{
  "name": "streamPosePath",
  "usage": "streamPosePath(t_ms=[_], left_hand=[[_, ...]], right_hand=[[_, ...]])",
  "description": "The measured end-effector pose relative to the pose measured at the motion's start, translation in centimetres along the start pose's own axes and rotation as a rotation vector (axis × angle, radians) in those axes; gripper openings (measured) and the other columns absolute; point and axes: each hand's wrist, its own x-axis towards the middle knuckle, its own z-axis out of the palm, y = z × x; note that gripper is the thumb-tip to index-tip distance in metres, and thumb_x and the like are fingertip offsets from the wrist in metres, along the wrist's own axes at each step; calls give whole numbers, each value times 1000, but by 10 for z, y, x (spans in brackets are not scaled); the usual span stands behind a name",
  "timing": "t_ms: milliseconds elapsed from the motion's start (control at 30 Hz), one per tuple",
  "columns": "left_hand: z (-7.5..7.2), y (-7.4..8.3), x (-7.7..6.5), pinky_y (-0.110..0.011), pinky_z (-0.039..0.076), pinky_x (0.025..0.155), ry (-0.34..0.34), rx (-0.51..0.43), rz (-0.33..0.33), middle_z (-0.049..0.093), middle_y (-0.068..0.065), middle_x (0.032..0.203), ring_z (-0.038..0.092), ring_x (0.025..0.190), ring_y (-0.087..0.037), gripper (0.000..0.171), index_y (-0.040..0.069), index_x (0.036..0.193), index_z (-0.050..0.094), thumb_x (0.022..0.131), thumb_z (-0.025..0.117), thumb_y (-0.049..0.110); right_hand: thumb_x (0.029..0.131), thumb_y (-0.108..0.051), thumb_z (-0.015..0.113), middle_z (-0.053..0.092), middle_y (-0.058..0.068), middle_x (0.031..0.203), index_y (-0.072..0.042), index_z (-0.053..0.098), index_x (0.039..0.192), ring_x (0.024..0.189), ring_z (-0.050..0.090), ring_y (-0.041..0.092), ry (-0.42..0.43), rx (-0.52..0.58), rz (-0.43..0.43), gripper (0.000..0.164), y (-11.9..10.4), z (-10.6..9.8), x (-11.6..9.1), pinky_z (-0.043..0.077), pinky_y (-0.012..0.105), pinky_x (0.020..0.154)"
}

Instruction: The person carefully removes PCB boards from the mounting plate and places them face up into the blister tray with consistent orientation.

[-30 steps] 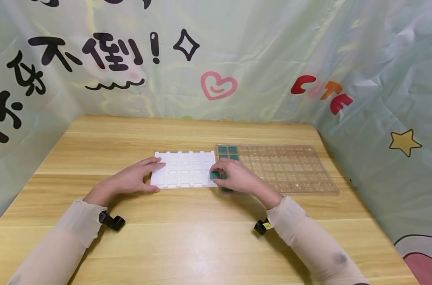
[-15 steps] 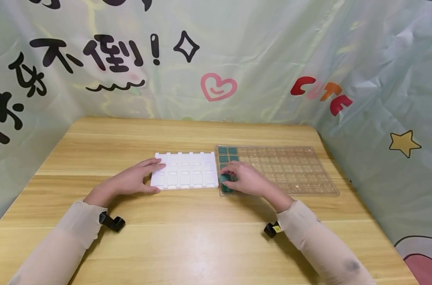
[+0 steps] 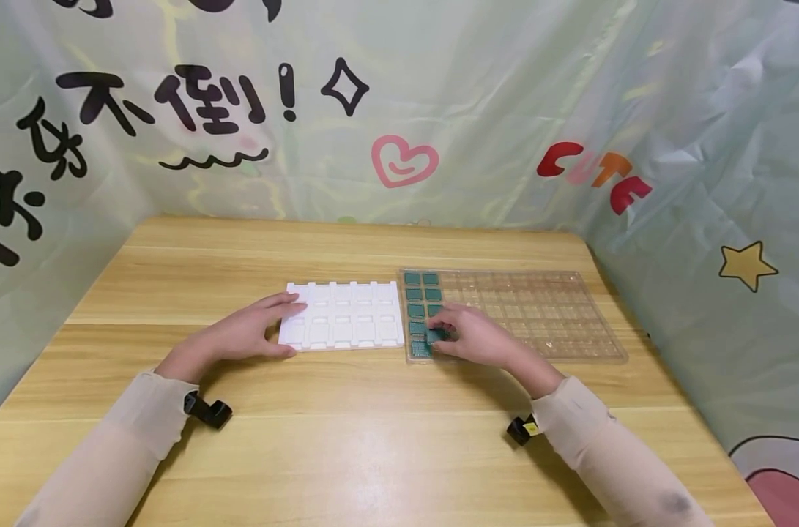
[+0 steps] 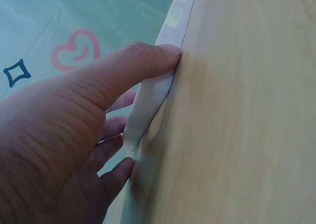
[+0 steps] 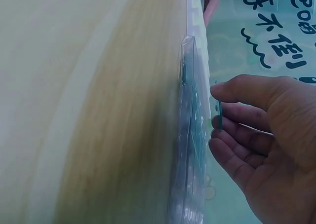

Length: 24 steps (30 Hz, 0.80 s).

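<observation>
A small green chip is pinched between the thumb and fingers of my right hand, over the second column of the clear tray. In the right wrist view that chip appears edge-on, held above the tray's rim. Green chips fill the tray's leftmost column, and others stand beside them in the second; my fingers hide its near end. My left hand grips the left end of a white slotted tray. From the left wrist, its thumb shows pressed to the white tray's edge.
The two trays lie side by side on a wooden table, nearly touching. Clear pockets stretch right of the chips. A printed cloth hangs behind and beside the table.
My right hand has moved right, from the white tray's right edge to the second column of the clear tray, uncovering the left column's chips. My left hand stays in place.
</observation>
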Motion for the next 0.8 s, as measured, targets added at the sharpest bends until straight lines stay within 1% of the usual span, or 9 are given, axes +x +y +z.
streamPosePath(t_ms=[100, 233, 333, 567, 800], left_hand=[[0, 0, 0, -57, 25, 111, -3, 1, -7, 26, -18, 157, 22, 143, -41, 91, 7, 151, 37, 82, 74, 53], [-1, 0, 0, -57, 25, 111, -5, 8, -12, 26, -17, 157, 22, 143, -40, 91, 8, 152, 37, 81, 74, 53], [-2, 0, 0, -58, 26, 111, -3, 12, -5, 26, -18, 157, 23, 143, -41, 91, 7, 151, 37, 82, 73, 54], [-2, 0, -1, -58, 25, 111, 1, 8, -4, 26, -19, 157, 22, 142, -42, 90, 7, 151, 38, 82, 73, 54], [1, -2, -1, -57, 24, 112, -4, 5, -6, 26, -17, 158, 21, 143, -40, 92, 9, 152, 37, 81, 73, 55]], right_hand=[[87, -25, 76, 66, 3, 107, -7, 69, 118, 92, 59, 16, -9, -16, -3, 37, 2, 0, -2, 50, 39, 86], [86, -23, 77, 65, 0, 100, -7, 71, 113, 85, 57, 14, -20, -8, -15, 32, 6, 1, -4, 49, 35, 78], [86, -22, 77, 64, -2, 98, -8, 72, 112, 83, 56, 14, -33, 6, -10, 30, 7, 1, -5, 49, 32, 75], [86, -21, 77, 64, -2, 101, -9, 72, 113, 85, 58, 12, -58, 29, 7, 30, 9, 2, -5, 50, 31, 77], [85, -20, 78, 66, -1, 101, -7, 72, 111, 86, 60, 13, -53, 47, -15, 30, 13, 2, -6, 51, 31, 77]])
